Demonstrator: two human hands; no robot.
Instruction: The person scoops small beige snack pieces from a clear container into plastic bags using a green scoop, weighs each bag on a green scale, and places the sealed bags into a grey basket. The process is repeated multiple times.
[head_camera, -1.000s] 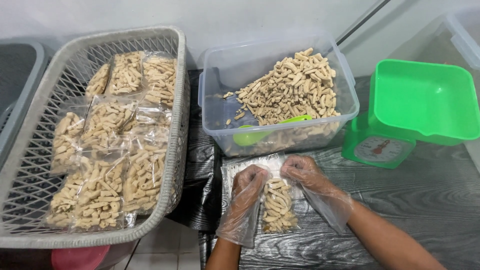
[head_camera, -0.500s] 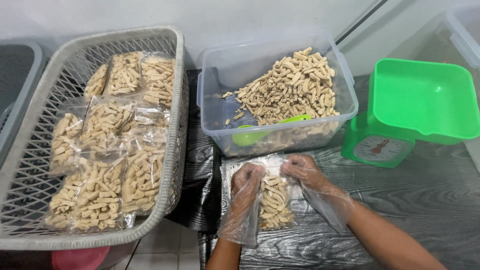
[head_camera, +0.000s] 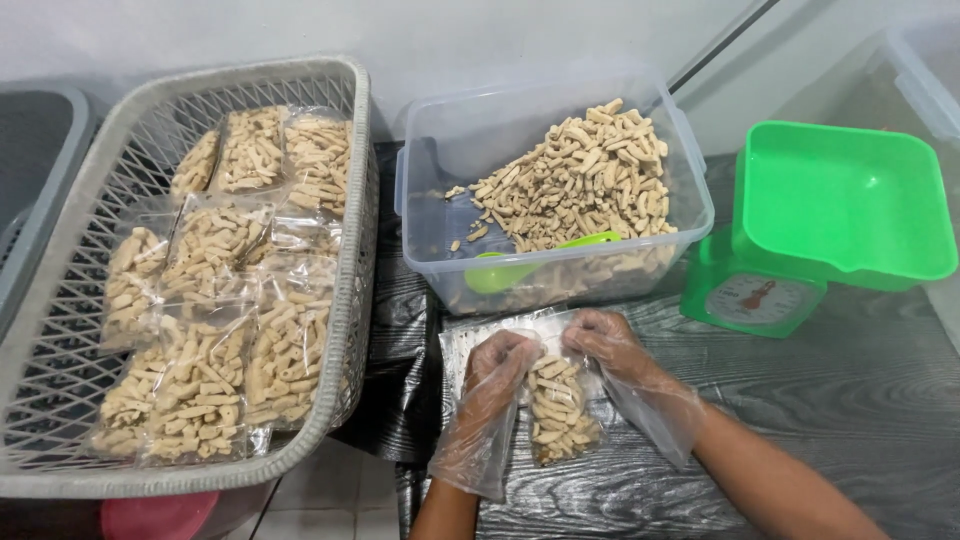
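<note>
On the dark wood-grain table (head_camera: 860, 400), just in front of the clear rectangular plastic tub (head_camera: 440, 150), lies a small clear plastic bag filled with short beige snack sticks (head_camera: 560, 410), and both hands work at its top end. The left hand (head_camera: 500, 365), in a loose clear plastic glove, has its grip pressed together on the bag's upper left corner; the right hand (head_camera: 610, 345), gloved the same way, pinches the bag's upper right edge, fingers curled down onto the plastic. The bag lies flat with its length pointing away from the tub, and a flat stack of empty clear bags (head_camera: 455, 350) shows beneath and left of it. Inside the tub a heap of loose beige snack sticks (head_camera: 590, 180) fills the right half, and a light green plastic scoop (head_camera: 520, 265) lies along the tub's front wall with its bowl to the left. Just right of the tub stands a green kitchen scale with a square green pan (head_camera: 840, 200) and a round dial facing forward. Left of the tub sits a large grey lattice plastic basket (head_camera: 60, 330), holding many sealed clear bags of the same sticks (head_camera: 230, 330) laid in overlapping rows. Black plastic sheeting (head_camera: 395, 370) covers the gap between basket and tub.
</note>
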